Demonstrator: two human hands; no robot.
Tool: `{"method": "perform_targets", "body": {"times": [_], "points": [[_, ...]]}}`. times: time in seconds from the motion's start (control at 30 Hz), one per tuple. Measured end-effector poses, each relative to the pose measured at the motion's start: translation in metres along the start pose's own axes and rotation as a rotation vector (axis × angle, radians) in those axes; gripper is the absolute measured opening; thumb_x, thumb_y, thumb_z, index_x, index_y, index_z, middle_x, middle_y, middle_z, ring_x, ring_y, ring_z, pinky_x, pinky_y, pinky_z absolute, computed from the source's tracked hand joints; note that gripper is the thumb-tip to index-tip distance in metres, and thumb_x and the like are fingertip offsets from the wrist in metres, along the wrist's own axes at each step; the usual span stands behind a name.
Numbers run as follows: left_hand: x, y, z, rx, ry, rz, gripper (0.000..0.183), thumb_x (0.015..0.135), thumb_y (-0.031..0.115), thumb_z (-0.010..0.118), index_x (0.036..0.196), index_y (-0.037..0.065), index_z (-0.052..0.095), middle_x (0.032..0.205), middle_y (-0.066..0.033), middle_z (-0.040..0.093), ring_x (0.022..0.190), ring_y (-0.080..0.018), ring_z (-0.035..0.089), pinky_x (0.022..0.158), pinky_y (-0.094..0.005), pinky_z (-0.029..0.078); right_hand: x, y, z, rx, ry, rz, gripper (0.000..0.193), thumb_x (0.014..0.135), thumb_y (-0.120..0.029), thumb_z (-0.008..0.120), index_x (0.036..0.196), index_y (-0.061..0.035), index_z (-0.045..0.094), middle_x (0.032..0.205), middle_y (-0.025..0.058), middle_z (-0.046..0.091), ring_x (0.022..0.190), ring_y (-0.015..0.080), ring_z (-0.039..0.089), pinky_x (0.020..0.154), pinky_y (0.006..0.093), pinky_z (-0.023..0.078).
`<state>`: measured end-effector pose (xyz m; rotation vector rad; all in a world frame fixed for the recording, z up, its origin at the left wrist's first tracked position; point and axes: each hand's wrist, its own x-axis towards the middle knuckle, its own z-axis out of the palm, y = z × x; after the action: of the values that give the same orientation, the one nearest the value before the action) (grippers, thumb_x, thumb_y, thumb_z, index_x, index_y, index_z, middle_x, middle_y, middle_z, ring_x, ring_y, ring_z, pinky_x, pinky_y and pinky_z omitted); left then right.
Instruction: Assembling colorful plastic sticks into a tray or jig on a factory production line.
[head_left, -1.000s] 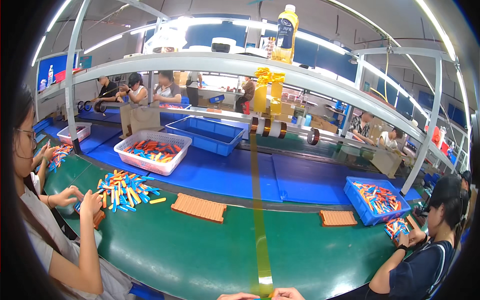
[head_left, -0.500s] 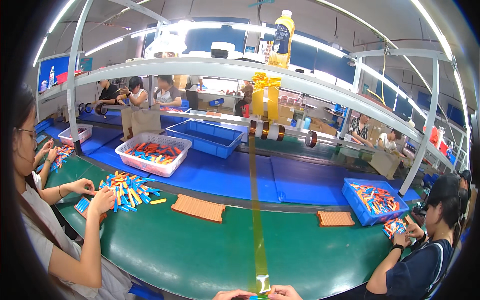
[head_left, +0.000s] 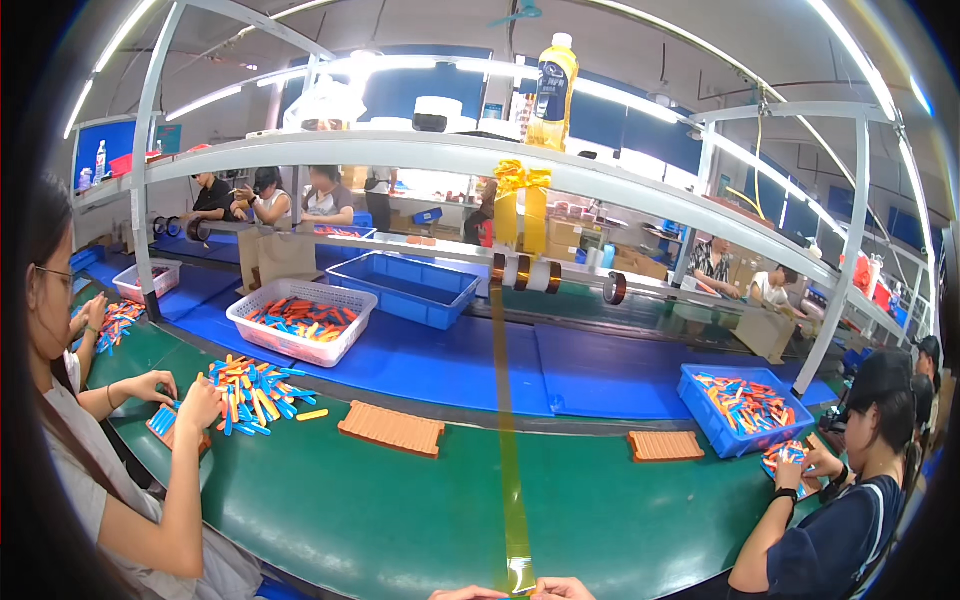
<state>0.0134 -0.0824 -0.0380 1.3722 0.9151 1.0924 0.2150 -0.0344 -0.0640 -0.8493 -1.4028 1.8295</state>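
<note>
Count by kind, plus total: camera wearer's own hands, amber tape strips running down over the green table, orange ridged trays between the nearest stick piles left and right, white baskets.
Left hand and right hand: 2
Amber tape strip: 1
Orange ridged trays: 2
White baskets: 2
Total: 7

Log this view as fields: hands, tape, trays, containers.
amber translucent tape: long, lower end at bottom edge
left hand: left of that end, mostly out of frame
right hand: right of it, likewise
ribbed orange rectangular trays: two, on glossy green tabletop
containers: perforated white plastic basket, blue rectangular plastic bin at right, both holding flat orange and blue sticks
</note>
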Motion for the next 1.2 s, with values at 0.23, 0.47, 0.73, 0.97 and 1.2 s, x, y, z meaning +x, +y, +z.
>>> {"method": "perform_targets", "body": {"times": [0.23,0.47,0.73,0.97,1.2], "points": [[0.002,0.005,0.0,0.016,0.005,-0.024,0.019,0.081,0.007,0.053,0.099,-0.001,0.055,0.082,-0.0048,0.059,0.074,-0.0076,0.051,0.066,-0.0224,0.043,0.0,0.0,-0.002,0.079,-0.031,0.035,0.014,0.08,-0.012,0.057,0.089,-0.0019,0.057,0.078,-0.0009,0.058,0.068,0.0055,0.05,0.06,0.02,0.04],[0.005,0.005,0.002,-0.003,0.042,-0.06,0.019,0.08,0.007,0.055,0.097,-0.001,0.057,0.079,-0.0047,0.059,0.071,-0.0071,0.051,0.064,-0.0217,0.043,0.002,0.006,-0.005,0.072,-0.018,0.051,0.018,0.08,-0.013,0.057,0.093,-0.001,0.057,0.08,-0.0008,0.059,0.069,0.0055,0.051,0.061,0.0196,0.04],[0.007,0.002,0.003,0.062,0.057,0.013,0.02,0.079,0.008,0.057,0.097,0.0,0.058,0.072,-0.004,0.059,0.064,-0.0063,0.05,0.059,-0.021,0.042,-0.001,-0.011,0.004,0.027,0.015,0.112,0.011,0.081,-0.012,0.055,0.087,-0.0033,0.057,0.075,-0.0041,0.055,0.066,0.0032,0.046,0.057,0.0177,0.036],[0.011,0.006,0.003,0.02,0.037,-0.106,0.019,0.078,0.006,0.057,0.095,0.0,0.058,0.07,-0.004,0.059,0.062,-0.0064,0.052,0.058,-0.0211,0.043,-0.006,-0.022,0.005,0.01,0.007,0.088,0.012,0.083,-0.015,0.054,0.075,-0.0061,0.051,0.068,-0.0055,0.051,0.061,0.0028,0.044,0.052,0.018,0.036],[0.013,0.01,-0.001,0.119,0.015,-0.058,0.015,0.076,0.0,0.057,0.091,-0.002,0.057,0.082,-0.0103,0.059,0.073,-0.0152,0.056,0.066,-0.025,0.045,-0.003,-0.024,0.007,0.075,-0.043,0.077,0.013,0.084,-0.015,0.053,0.076,-0.0067,0.048,0.066,-0.005,0.048,0.058,0.0034,0.042,0.051,0.0177,0.034]]}}
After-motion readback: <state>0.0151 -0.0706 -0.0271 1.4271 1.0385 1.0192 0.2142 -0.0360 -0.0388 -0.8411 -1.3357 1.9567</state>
